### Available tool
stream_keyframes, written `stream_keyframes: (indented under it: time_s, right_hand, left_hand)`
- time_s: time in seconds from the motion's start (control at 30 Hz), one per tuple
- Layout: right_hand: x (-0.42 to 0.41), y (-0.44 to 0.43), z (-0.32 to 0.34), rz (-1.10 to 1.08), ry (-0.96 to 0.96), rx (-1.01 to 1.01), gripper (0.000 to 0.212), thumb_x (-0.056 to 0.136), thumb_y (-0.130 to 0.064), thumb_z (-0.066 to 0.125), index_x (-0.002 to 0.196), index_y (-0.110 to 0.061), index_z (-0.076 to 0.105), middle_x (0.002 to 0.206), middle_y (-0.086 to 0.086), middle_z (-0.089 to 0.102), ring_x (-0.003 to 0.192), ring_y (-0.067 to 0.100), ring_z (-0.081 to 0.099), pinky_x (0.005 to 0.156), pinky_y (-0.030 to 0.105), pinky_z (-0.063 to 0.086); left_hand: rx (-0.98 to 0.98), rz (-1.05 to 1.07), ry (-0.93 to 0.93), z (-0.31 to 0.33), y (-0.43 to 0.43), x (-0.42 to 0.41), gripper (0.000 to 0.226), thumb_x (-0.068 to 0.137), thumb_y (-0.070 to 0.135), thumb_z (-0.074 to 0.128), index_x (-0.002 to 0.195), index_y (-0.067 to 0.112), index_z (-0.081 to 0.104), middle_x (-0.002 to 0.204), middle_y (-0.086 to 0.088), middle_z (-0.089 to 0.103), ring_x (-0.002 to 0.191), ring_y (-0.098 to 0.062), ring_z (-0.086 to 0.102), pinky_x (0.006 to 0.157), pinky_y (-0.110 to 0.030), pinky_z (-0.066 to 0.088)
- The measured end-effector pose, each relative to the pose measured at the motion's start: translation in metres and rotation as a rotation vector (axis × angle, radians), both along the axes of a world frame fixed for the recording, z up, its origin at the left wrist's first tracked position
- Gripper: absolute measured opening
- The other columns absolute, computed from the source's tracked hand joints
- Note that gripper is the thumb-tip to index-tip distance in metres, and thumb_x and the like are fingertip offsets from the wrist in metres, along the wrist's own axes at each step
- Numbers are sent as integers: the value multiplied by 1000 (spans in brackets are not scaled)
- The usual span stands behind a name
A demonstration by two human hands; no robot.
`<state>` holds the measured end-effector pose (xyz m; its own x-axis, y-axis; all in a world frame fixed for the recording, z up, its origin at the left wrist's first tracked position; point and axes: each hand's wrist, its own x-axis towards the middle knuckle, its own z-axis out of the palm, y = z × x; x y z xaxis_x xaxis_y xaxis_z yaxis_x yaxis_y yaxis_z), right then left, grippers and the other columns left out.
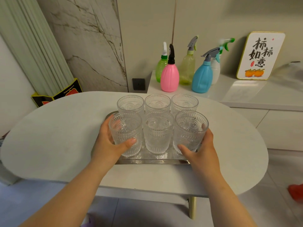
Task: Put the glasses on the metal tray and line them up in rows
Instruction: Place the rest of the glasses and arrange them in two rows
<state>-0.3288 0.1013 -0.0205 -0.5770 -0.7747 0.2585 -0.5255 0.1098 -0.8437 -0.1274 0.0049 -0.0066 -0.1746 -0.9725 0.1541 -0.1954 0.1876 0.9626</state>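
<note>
Several clear embossed glasses stand upright on a metal tray [152, 161] in two rows of three. The back row holds the far left glass [130, 104], the far middle glass [157, 102] and the far right glass [184, 102]. In the front row, my left hand [109, 143] wraps around the near left glass [126, 128], thumb across its front. My right hand [202, 149] grips the near right glass [190, 126] the same way. The near middle glass [158, 131] stands between them, untouched. The glasses hide most of the tray's floor.
The tray rests on a white oval table [57, 136]. Behind it, a white counter [246, 94] carries several spray bottles, among them a pink one [169, 76] and a blue one [202, 77], plus a framed sign [260, 56]. A red object [296, 191] lies on the floor at right.
</note>
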Motion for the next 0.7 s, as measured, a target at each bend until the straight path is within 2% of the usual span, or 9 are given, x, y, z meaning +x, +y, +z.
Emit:
stream_keyframes:
  time_s: [0.13,0.3,0.4,0.47,0.57,0.63,0.7]
  right_hand:
    - [3,1,1,0,65,-27,82,60,-14,79,127,-11,33,124,10,54,112,29,52,92,38,42]
    - [3,-1,-1,31,92,-25,83,60,-16,79,128,-13,32,126,10,53,112,30,51,95,47,42]
    - [2,0,-3,34,106,-16,86,60,-18,79,130,-14,30,129,9,52,114,29,50,96,50,42]
    - [2,1,-4,33,124,-14,86,61,-17,79,132,-13,31,131,10,50,116,29,48,98,47,40]
    - [-1,3,-6,24,114,-15,82,62,-16,78,130,-11,34,130,10,50,119,27,44,101,43,38]
    - [-2,5,-10,4,76,25,82,64,-20,77,132,-10,32,135,12,47,123,28,41,102,47,36]
    - [1,9,-11,-1,63,54,80,66,-23,75,132,-11,31,136,12,46,125,28,40,102,49,37]
  left_hand:
    - [-25,15,19,-1,-1,1,79,61,-1,75,124,27,37,122,0,48,121,-23,48,103,-42,40]
    - [-36,-1,37,4,1,1,79,65,-3,72,128,24,33,122,4,45,116,-14,45,101,-32,37]
    - [-6,-45,21,4,1,4,85,65,2,73,134,23,28,123,6,44,118,-13,44,103,-30,35]
    - [-14,-101,11,2,2,10,87,60,16,78,132,26,29,124,9,47,118,-11,46,100,-25,37]
    - [-27,-154,-16,1,6,19,91,48,46,68,130,33,32,124,21,48,114,8,47,90,-5,36]
    - [-58,-156,-41,2,13,26,82,49,50,62,124,44,32,116,40,44,104,29,41,81,9,30]
    - [-96,-173,-88,3,20,31,71,54,48,59,118,59,30,107,54,45,100,36,37,77,12,28]
